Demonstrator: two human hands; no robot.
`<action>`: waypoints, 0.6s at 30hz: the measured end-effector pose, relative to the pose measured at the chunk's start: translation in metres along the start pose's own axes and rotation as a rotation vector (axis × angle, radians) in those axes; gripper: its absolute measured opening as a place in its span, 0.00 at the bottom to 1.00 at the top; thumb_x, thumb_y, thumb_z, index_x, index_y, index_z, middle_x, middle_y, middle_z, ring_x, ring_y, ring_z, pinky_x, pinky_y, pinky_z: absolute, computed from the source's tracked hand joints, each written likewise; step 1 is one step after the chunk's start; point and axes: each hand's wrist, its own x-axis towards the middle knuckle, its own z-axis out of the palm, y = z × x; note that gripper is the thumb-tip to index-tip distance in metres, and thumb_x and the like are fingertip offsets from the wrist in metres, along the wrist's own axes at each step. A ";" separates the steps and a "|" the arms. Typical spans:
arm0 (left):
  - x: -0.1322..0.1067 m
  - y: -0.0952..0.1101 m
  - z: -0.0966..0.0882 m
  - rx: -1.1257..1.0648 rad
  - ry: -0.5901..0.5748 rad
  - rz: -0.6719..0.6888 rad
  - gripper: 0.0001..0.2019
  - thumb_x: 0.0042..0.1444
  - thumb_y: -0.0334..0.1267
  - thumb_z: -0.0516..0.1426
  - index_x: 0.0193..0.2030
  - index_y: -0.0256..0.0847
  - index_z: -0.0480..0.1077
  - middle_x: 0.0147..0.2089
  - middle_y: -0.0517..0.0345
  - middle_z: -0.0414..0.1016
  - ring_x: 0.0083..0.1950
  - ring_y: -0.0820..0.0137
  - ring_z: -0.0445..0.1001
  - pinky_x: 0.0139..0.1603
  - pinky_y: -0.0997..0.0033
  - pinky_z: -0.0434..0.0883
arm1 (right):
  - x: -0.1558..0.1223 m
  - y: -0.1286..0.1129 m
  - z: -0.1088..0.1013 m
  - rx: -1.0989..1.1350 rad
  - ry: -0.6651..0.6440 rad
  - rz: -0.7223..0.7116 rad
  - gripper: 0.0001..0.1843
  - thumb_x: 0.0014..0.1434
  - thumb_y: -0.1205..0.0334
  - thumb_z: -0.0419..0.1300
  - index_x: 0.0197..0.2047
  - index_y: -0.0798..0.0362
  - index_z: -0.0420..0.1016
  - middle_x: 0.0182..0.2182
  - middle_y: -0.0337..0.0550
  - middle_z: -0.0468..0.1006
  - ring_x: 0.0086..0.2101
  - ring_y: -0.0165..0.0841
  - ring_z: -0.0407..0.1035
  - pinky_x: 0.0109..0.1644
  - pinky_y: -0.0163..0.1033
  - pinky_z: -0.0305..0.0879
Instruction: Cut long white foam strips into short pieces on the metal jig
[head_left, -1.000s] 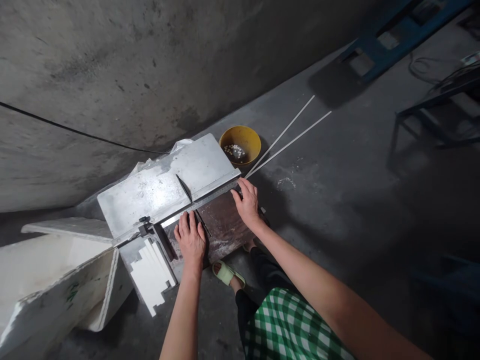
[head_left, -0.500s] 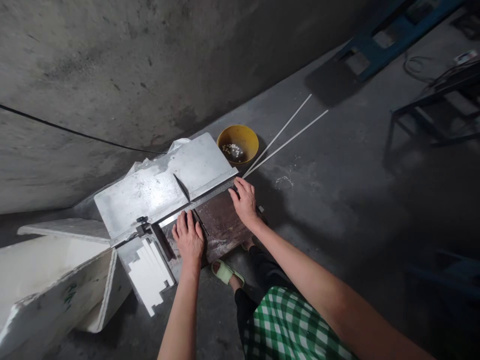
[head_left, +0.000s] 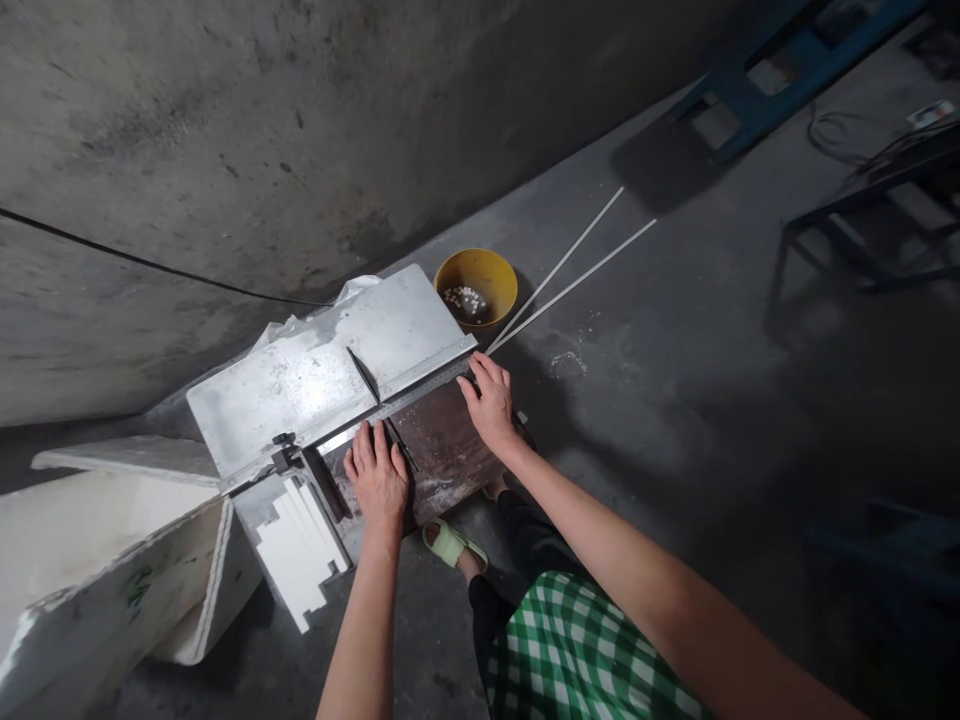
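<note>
My left hand (head_left: pixel 377 476) lies flat with fingers stretched out on the dark brown board (head_left: pixel 444 452) of a low cutting bench, its fingertips at the metal fence strip (head_left: pixel 405 401). My right hand (head_left: pixel 490 403) presses down at the right end of that strip, where two long thin white rods (head_left: pixel 570 278) enter the bench. Its fingers are together and partly curled over the rods. A dark blade slot (head_left: pixel 367 377) crosses the grey metal plate (head_left: pixel 315 375) behind the fence.
A yellow bowl (head_left: pixel 477 288) with small white cut pieces sits on the concrete floor behind the bench. Stacked white foam strips (head_left: pixel 298 550) and a white foam box (head_left: pixel 105 560) stand at the left. A concrete wall rises behind. Blue metal frames (head_left: pixel 772 70) stand far right.
Both hands keep their places on the bench. The view has shifted slightly, nothing else moved.
</note>
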 end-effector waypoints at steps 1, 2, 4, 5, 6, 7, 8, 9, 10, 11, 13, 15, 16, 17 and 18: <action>0.000 0.000 0.000 -0.004 0.000 0.000 0.24 0.67 0.40 0.47 0.69 0.37 0.59 0.70 0.41 0.59 0.69 0.55 0.58 0.67 0.49 0.57 | 0.000 0.000 0.000 0.002 0.000 -0.004 0.20 0.68 0.56 0.52 0.59 0.55 0.70 0.57 0.57 0.71 0.56 0.44 0.64 0.60 0.53 0.62; 0.000 0.000 0.000 -0.004 -0.001 0.002 0.24 0.67 0.40 0.47 0.69 0.37 0.59 0.70 0.41 0.59 0.69 0.55 0.58 0.66 0.49 0.57 | 0.000 0.001 0.000 0.000 -0.001 -0.009 0.20 0.67 0.56 0.52 0.58 0.55 0.70 0.57 0.56 0.72 0.56 0.44 0.64 0.60 0.53 0.62; 0.000 0.000 0.000 0.003 -0.001 0.005 0.24 0.67 0.40 0.47 0.68 0.36 0.59 0.70 0.41 0.59 0.69 0.55 0.58 0.66 0.49 0.57 | 0.000 0.001 -0.001 -0.014 0.000 -0.019 0.20 0.67 0.57 0.52 0.58 0.55 0.71 0.56 0.56 0.72 0.55 0.44 0.64 0.59 0.53 0.63; 0.000 0.000 -0.001 0.009 -0.001 0.008 0.24 0.67 0.40 0.47 0.68 0.36 0.59 0.70 0.41 0.59 0.69 0.55 0.59 0.66 0.49 0.57 | 0.000 0.001 -0.001 -0.021 0.001 -0.024 0.20 0.67 0.57 0.52 0.58 0.56 0.71 0.56 0.56 0.72 0.55 0.45 0.64 0.59 0.52 0.63; 0.000 0.000 -0.001 0.015 -0.001 0.010 0.24 0.67 0.40 0.47 0.68 0.35 0.60 0.69 0.41 0.59 0.69 0.55 0.59 0.66 0.49 0.57 | 0.000 0.000 -0.002 -0.026 0.002 -0.029 0.20 0.68 0.57 0.52 0.58 0.56 0.71 0.56 0.56 0.72 0.54 0.45 0.64 0.59 0.52 0.63; 0.000 0.000 -0.001 0.018 -0.001 0.011 0.24 0.67 0.40 0.47 0.68 0.35 0.60 0.69 0.40 0.59 0.69 0.55 0.59 0.66 0.49 0.57 | 0.000 0.000 -0.002 -0.028 0.000 -0.031 0.20 0.68 0.57 0.52 0.59 0.56 0.71 0.56 0.56 0.72 0.54 0.45 0.64 0.59 0.52 0.63; 0.000 0.000 -0.001 0.019 -0.001 0.011 0.24 0.67 0.40 0.47 0.68 0.35 0.60 0.69 0.40 0.59 0.69 0.55 0.59 0.66 0.49 0.57 | 0.000 0.000 -0.002 -0.027 -0.002 -0.029 0.20 0.68 0.57 0.52 0.59 0.56 0.71 0.56 0.56 0.72 0.54 0.45 0.64 0.59 0.52 0.63; 0.000 0.000 -0.001 0.017 -0.001 0.010 0.24 0.67 0.40 0.47 0.68 0.35 0.60 0.69 0.40 0.59 0.69 0.55 0.59 0.66 0.49 0.57 | 0.000 0.000 -0.002 -0.024 -0.005 -0.026 0.21 0.68 0.57 0.51 0.59 0.56 0.70 0.56 0.56 0.72 0.54 0.45 0.64 0.59 0.52 0.63; 0.000 0.001 -0.002 0.015 -0.001 0.008 0.24 0.67 0.40 0.47 0.68 0.35 0.60 0.69 0.40 0.59 0.69 0.55 0.59 0.66 0.49 0.57 | 0.000 0.000 -0.002 -0.018 -0.009 -0.022 0.21 0.68 0.57 0.51 0.59 0.56 0.70 0.56 0.56 0.72 0.55 0.45 0.64 0.59 0.53 0.63; 0.001 0.001 -0.002 0.011 0.000 0.007 0.24 0.67 0.40 0.47 0.68 0.35 0.60 0.69 0.40 0.59 0.69 0.55 0.59 0.66 0.48 0.57 | 0.000 0.000 -0.002 -0.012 -0.011 -0.018 0.21 0.68 0.57 0.51 0.60 0.56 0.70 0.56 0.56 0.71 0.55 0.44 0.64 0.59 0.53 0.63; 0.001 0.001 -0.002 0.009 0.001 0.004 0.24 0.67 0.40 0.47 0.68 0.35 0.60 0.69 0.41 0.60 0.69 0.55 0.59 0.66 0.48 0.57 | 0.001 0.000 -0.002 -0.005 -0.011 -0.016 0.21 0.68 0.57 0.51 0.60 0.56 0.70 0.56 0.57 0.71 0.55 0.44 0.63 0.59 0.53 0.63; 0.001 0.001 -0.002 0.010 0.003 0.002 0.24 0.67 0.40 0.47 0.68 0.35 0.60 0.69 0.41 0.60 0.69 0.55 0.59 0.66 0.49 0.57 | 0.001 0.000 -0.002 -0.006 -0.007 -0.016 0.21 0.68 0.57 0.51 0.59 0.55 0.70 0.56 0.56 0.72 0.54 0.44 0.64 0.59 0.53 0.64; 0.001 0.001 -0.001 0.010 0.004 0.001 0.24 0.67 0.40 0.47 0.68 0.35 0.60 0.69 0.41 0.60 0.69 0.55 0.59 0.66 0.49 0.57 | 0.000 0.000 -0.002 -0.008 -0.006 -0.016 0.21 0.68 0.57 0.51 0.59 0.55 0.70 0.56 0.56 0.72 0.54 0.44 0.64 0.59 0.53 0.64; 0.001 0.001 -0.001 0.011 0.005 0.000 0.24 0.67 0.40 0.47 0.68 0.35 0.60 0.69 0.41 0.60 0.69 0.55 0.59 0.66 0.49 0.58 | 0.000 -0.001 -0.002 -0.011 -0.006 -0.016 0.21 0.68 0.57 0.51 0.59 0.55 0.70 0.56 0.55 0.72 0.54 0.44 0.64 0.59 0.53 0.64; 0.000 0.001 -0.001 0.012 0.005 0.000 0.24 0.67 0.40 0.47 0.68 0.35 0.60 0.69 0.41 0.60 0.69 0.55 0.59 0.66 0.49 0.58 | 0.000 -0.001 -0.002 -0.016 -0.008 -0.016 0.21 0.68 0.57 0.51 0.59 0.55 0.70 0.56 0.55 0.72 0.54 0.44 0.64 0.59 0.53 0.64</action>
